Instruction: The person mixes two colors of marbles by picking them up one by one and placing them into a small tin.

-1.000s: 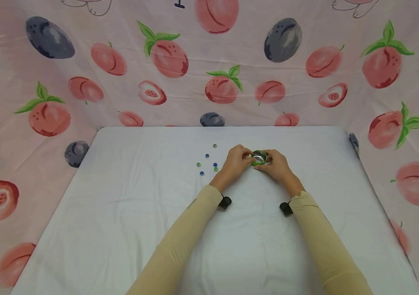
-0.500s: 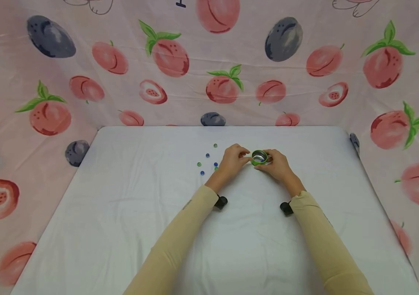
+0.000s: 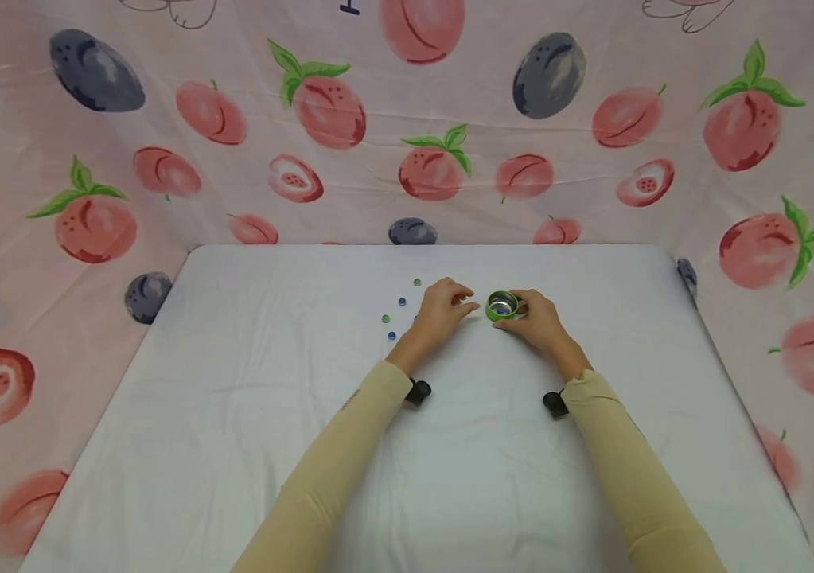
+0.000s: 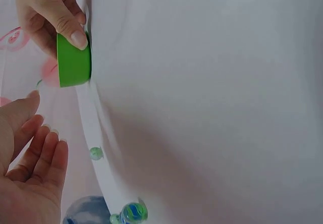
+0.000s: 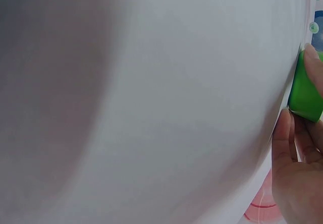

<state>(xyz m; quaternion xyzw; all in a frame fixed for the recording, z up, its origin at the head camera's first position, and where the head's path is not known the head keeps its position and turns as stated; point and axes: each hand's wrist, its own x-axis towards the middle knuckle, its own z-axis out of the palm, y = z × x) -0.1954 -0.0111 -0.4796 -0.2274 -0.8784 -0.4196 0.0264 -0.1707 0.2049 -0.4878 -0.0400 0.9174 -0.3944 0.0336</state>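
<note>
My right hand [image 3: 537,320] grips a small green cup [image 3: 490,315] with a shiny metal inside, thumb along its near side. Something bluish shows at the bottom of the cup. In the left wrist view the green wall of the cup [image 4: 74,65] stands with the right thumb pressed on it; the right wrist view catches the cup [image 5: 306,90] only at its edge. My left hand [image 3: 441,309] hovers just left of the cup, fingers loosely bent and apart from the thumb, holding nothing.
Several glass marbles lie left of the left hand, among them a green marble [image 3: 417,282], a blue marble [image 3: 403,302] and another blue marble [image 3: 391,336]. A swirled marble [image 4: 135,212] shows large in the left wrist view. Fruit-printed cloth [image 3: 349,183] hangs behind the white table [image 3: 235,446].
The left hand has drawn back leftward from the cup's rim, its thumb and fingers parting, and now covers some marbles. The right hand and cup stay put.
</note>
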